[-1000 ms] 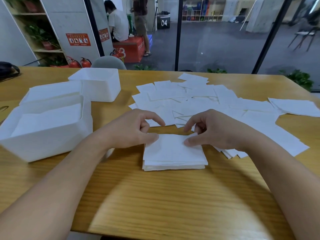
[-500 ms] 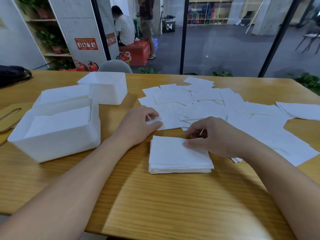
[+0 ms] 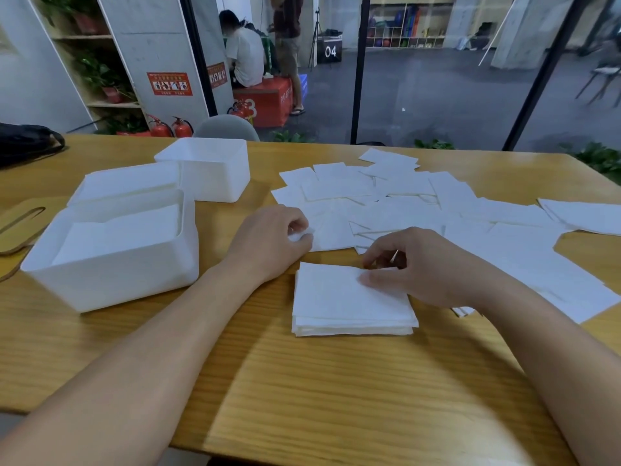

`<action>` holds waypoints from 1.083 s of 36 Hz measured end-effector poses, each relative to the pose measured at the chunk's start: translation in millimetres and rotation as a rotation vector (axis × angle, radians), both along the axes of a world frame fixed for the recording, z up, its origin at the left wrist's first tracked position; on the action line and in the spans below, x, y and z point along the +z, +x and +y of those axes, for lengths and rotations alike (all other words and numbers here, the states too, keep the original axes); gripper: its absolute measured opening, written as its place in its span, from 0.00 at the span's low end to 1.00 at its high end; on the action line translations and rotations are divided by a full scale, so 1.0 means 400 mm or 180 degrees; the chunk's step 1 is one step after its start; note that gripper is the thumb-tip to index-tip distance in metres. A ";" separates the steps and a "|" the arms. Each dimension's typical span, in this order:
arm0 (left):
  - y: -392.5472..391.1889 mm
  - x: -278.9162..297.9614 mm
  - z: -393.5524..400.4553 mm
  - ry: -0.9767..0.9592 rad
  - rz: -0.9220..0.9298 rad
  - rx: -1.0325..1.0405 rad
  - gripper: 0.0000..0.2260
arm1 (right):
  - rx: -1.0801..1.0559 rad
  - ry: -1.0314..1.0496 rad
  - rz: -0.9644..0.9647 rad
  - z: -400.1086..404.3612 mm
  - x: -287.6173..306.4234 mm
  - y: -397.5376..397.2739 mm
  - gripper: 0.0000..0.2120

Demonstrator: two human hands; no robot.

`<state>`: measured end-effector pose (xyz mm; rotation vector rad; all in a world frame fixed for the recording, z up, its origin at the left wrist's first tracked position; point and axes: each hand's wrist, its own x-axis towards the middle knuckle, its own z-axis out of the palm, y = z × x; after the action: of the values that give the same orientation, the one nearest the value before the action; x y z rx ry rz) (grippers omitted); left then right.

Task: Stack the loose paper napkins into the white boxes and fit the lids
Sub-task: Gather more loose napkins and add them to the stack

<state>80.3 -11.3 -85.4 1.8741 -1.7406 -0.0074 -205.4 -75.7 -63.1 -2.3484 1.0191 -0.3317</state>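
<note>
The left hand (image 3: 268,243) is pinching the near corner of one loose napkin (image 3: 332,230), with its fingers (image 3: 300,235) closed small on the paper. The right hand (image 3: 420,267) lies on the neat pile (image 3: 349,301) in the middle of the surface (image 3: 302,391), fingers bent and pressing the top sheet down; it holds nothing up. Many more loose napkins (image 3: 437,210) are spread from 12 o'clock round to 3 o'clock of the pile, some lying over each other. At 9 o'clock of the pile sits the near white box (image 3: 114,284), open, with napkins already lying flat inside. Behind it is another white piece (image 3: 127,179), maybe a lid or a low box, I cannot tell which. At 11 o'clock stands the far white box (image 3: 215,169), open too, and I cannot see into it. A tan wooden board (image 3: 20,223) with a slot pokes in at the left edge. I think the step now is adding one more napkin to the pile. To do it well, lift only one sheet, because thin paper likes to stick to its friends. Pull it slowly so the others do not slide. Keep the right hand pressing so the pile does not shift. Lay the new sheet with its corners on top of the pile's corners, then pat it flat. A tidy pile will slip into the box easily, and a crooked one may catch on the walls.
</note>
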 end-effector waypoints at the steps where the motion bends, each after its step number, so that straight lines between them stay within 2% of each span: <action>1: 0.001 0.000 0.001 -0.0009 0.0047 0.0008 0.05 | 0.0003 0.0003 0.0001 0.000 0.000 0.000 0.12; 15: -0.033 0.003 0.006 -0.0052 -0.0474 0.0098 0.08 | -0.0008 -0.0024 0.0067 0.006 0.005 0.004 0.12; 20: -0.032 0.016 0.014 -0.0252 -0.0422 0.0065 0.09 | -0.0145 -0.0072 -0.0129 0.015 0.011 0.005 0.12; 24: -0.041 0.022 0.031 -0.0277 0.0313 -0.0584 0.08 | -0.0344 -0.0769 -0.0441 0.021 0.019 0.019 0.15; 27: -0.051 0.031 0.046 -0.0162 0.0438 -0.1090 0.07 | -0.0256 -0.1153 -0.0598 0.025 0.028 0.027 0.24; 29: -0.060 0.037 0.051 -0.0175 0.0551 -0.1331 0.07 | -0.0161 -0.1342 -0.0538 0.028 0.031 0.027 0.27; 31: -0.070 0.043 0.055 -0.0269 0.0743 -0.1510 0.07 | -0.0069 -0.1439 -0.0488 0.029 0.025 0.029 0.23; 35: -0.076 0.047 0.058 -0.0514 0.1063 -0.1524 0.07 | -0.0100 -0.1561 -0.0452 0.023 0.020 0.032 0.07; 39: -0.058 0.040 0.048 -0.0709 0.1154 -0.1188 0.06 | -0.0292 -0.1057 -0.0874 0.013 0.027 0.013 0.05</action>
<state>57.0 7.9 -69.3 1.2789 -1.7252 -0.2685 -200.1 -70.3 -52.4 -2.4543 0.9994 -0.8931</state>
